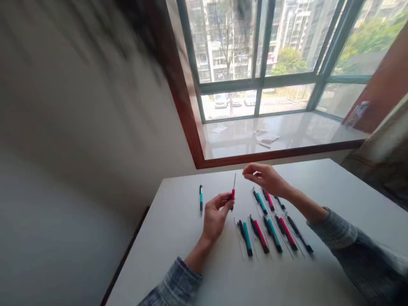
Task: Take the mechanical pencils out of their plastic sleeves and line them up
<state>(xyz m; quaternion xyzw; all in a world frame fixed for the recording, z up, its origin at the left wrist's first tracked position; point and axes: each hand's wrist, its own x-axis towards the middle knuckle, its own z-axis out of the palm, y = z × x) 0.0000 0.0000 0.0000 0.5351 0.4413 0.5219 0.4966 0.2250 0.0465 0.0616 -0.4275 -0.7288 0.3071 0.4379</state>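
My left hand pinches a short red and black pen part upright, with a thin refill sticking up from its top. To the right and a little higher, my right hand hovers over the table with its fingers curled together; whether they hold anything is too small to make out. Under and beside my right forearm lie disassembled pen parts in two rows: teal barrels, red barrels, black pieces and thin clear refills. A teal and black pen lies alone at the left.
The white table meets a wall on the left. Behind it, a window sill holds some papers. A curtain hangs at the right.
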